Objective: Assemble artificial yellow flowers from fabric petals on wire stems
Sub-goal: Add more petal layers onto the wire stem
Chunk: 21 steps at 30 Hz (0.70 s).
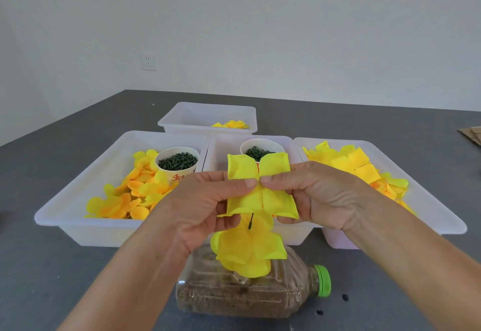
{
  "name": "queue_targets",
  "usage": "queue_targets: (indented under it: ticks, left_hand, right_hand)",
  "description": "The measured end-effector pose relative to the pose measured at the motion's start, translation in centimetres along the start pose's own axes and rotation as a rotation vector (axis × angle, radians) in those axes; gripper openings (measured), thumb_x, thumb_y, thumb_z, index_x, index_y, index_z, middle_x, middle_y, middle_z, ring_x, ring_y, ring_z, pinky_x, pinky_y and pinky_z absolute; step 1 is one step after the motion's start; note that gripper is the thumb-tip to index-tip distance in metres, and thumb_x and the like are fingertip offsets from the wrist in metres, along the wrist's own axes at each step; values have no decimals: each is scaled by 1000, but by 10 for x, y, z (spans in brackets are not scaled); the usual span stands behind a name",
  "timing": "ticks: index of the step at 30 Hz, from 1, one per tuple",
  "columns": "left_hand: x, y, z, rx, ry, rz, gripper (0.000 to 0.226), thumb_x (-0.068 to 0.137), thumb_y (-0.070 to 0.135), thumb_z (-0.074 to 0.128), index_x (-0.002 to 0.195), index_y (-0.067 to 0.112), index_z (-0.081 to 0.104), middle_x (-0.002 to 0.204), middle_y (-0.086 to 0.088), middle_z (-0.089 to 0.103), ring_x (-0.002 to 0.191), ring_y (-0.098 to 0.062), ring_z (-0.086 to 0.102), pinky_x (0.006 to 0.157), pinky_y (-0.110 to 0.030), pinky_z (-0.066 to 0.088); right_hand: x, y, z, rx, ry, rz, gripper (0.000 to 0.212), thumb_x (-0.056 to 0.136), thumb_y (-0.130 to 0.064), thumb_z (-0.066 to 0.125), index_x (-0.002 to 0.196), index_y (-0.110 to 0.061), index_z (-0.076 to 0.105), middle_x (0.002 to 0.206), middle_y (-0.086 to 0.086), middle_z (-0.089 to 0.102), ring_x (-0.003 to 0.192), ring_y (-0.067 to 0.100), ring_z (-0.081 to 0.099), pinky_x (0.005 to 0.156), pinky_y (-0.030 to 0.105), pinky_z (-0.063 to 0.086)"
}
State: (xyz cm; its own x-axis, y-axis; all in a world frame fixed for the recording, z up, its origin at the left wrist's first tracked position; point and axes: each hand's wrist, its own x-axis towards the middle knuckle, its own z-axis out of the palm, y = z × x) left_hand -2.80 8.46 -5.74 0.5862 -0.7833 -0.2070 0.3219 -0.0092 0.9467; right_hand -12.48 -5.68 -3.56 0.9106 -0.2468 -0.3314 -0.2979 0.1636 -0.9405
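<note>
1. L hand (205,200) & R hand (309,195) meet at centre, above the worktop (65,265), both pinching one yellow petal piece (260,187).
2. L thumb tip presses the piece's middle from the left; other L fingers (229,220) curl under it. Clamped on fabric, not spread.
3. R thumb tip presses the middle from the right, nearly touching L thumb; R fingers (285,220) curl behind the lower right lobe. Also clamped.
4. Petal piece: four squarish lobes, held flat facing the camera, in front of the mid tray (291,234).
5. Below it a dark wire stem (251,221) tip pokes up through a flower (247,250) of rounder petals; the tip sits just under the held piece, whether touching I can't tell.
6. The flower stands over a clear bottle (247,294) w/ green cap, lying on its side near the front edge, brown fill inside.
7. Left tray (78,216): yellow-orange petals + paper cup (177,164) of dark green bits.
8. Mid tray: second cup (250,148) w/ green bits, partly hidden by the piece.
9. Right tray (429,208): heap of yellow petals.
10. Far tray (187,119): a few yellow flowers.
</note>
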Motion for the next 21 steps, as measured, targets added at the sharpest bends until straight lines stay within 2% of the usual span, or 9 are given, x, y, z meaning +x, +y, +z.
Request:
queue_targets:
  ticks: [4, 6, 10, 15, 19, 21]
  left_hand:
    - [1, -2, 0, -7, 7, -14, 16, 50, 17, 73, 65, 11, 73, 62, -5, 66, 45, -11, 55, 41, -19, 47]
    - [2, -2, 0, -10, 7, -14, 8, 51, 16, 73, 59, 12, 72, 57, -4, 64, 42, -11, 54, 40, -19, 46]
    - [2, -2, 0, -6, 10, -13, 7, 51, 18, 72, 56, 15, 73, 57, -4, 65, 42, -11, 56, 39, -20, 46]
    - [0, -4, -1, 13, -23, -25, 25, 43, 25, 76, 65, 14, 74, 68, -8, 70, 52, -16, 61, 41, -21, 48]
    - [0, -6, 0, 17, -10, -29, 25, 47, 23, 75, 69, 12, 71, 64, -8, 68, 47, -15, 60, 41, -22, 47]
    - [-1, -6, 0, 21, -11, -21, 27, 49, 22, 74, 73, 11, 70, 64, -8, 68, 47, -15, 60, 42, -21, 48]
  right_hand:
    - [2, 1, -2, 0, 32, 36, 9, 77, -12, 66, 85, -16, 66, 69, 0, 69, 55, 11, 63, 47, 21, 50]
    - [3, 2, -2, -7, 51, 46, 4, 81, -12, 64, 83, -16, 65, 67, 0, 68, 55, 11, 63, 47, 21, 50]
    - [5, 2, 0, -29, 51, 41, 8, 78, -14, 67, 85, -17, 66, 69, 0, 69, 55, 10, 63, 47, 21, 49]
    - [2, 4, 2, -52, 18, 18, 29, 54, -23, 71, 82, -17, 67, 69, -2, 70, 56, 10, 64, 48, 21, 49]
    - [3, 7, 4, -30, 20, 36, 17, 69, -14, 68, 86, -11, 66, 71, 5, 69, 56, 14, 63, 50, 23, 50]
    - [2, 7, 4, -33, 17, 31, 25, 62, -17, 69, 86, -11, 67, 72, 6, 69, 57, 15, 63, 52, 24, 50]
